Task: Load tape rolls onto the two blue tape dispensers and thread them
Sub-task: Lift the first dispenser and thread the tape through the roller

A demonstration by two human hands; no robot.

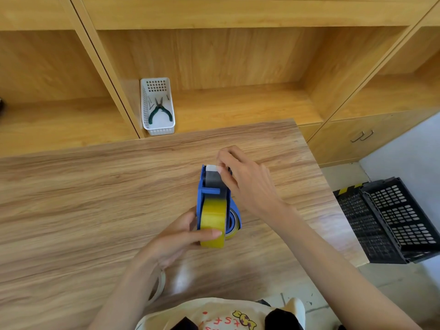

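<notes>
A blue tape dispenser (205, 186) stands on the wooden table (95, 186) with a yellow tape roll (213, 220) seated in its rear. My left hand (181, 236) grips the roll and the dispenser's back end, thumb across the roll. A clear strip of tape (213, 178) runs from the roll to the dispenser's front. My right hand (242, 177) pinches the strip's white end at the front tip. Behind the first roll, a second tape roll (234, 228) with more blue plastic shows partly. Another pale tape roll (158, 285) lies under my left forearm.
A white basket (166, 128) holding green-handled pliers (159, 111) sits on the shelf behind the table. Black plastic crates (390, 217) stand on the floor to the right of the table edge. Wooden shelving lines the back.
</notes>
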